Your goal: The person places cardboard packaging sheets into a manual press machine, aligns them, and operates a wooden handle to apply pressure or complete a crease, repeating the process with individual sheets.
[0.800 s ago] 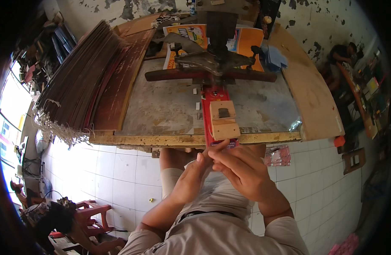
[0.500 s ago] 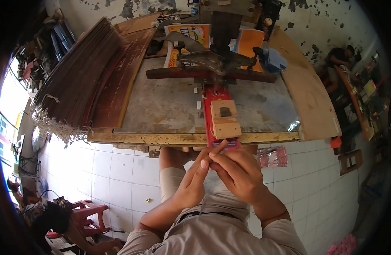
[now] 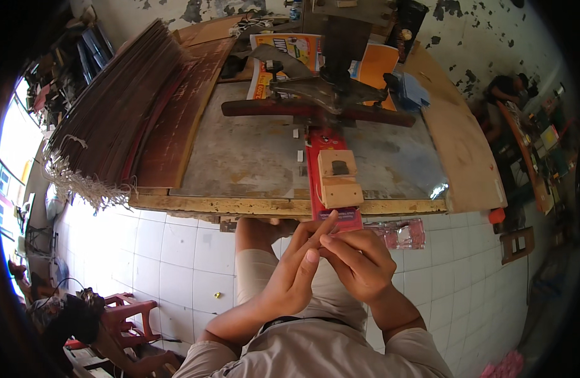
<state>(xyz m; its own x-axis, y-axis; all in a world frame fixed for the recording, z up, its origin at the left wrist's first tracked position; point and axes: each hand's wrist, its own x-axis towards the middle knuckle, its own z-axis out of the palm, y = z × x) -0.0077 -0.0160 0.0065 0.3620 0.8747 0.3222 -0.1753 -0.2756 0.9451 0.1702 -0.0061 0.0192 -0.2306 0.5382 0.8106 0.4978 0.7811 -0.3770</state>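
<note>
My left hand [image 3: 292,272] and my right hand [image 3: 364,263] meet over my lap, just below the table's front edge. The left fingers stretch forward and to the right, with the thumb lying apart from their tips. Thumb and forefinger of the right hand are pinched together against the left fingers; anything between them is hidden. Beyond them a red card strip [image 3: 315,179] with a purple end overhangs the table edge. On it rest light wooden blocks [image 3: 340,192], the farther one with a dark patch. A dark metal press [image 3: 321,101] with a wide crossbar stands behind.
Stacked dark sheets with frayed strings [image 3: 113,120] lean on the table's left. A wooden board [image 3: 457,138] flanks the right side. Clear packets [image 3: 400,234] lie beyond my right hand. A red stool [image 3: 123,318] and a person [image 3: 69,327] are lower left; another person [image 3: 507,88] sits far right.
Both hands have shifted slightly right, still touching. The right fingertips have slid a little along the left fingers. The view has moved slightly; the blocks and strip stay in place on the table.
</note>
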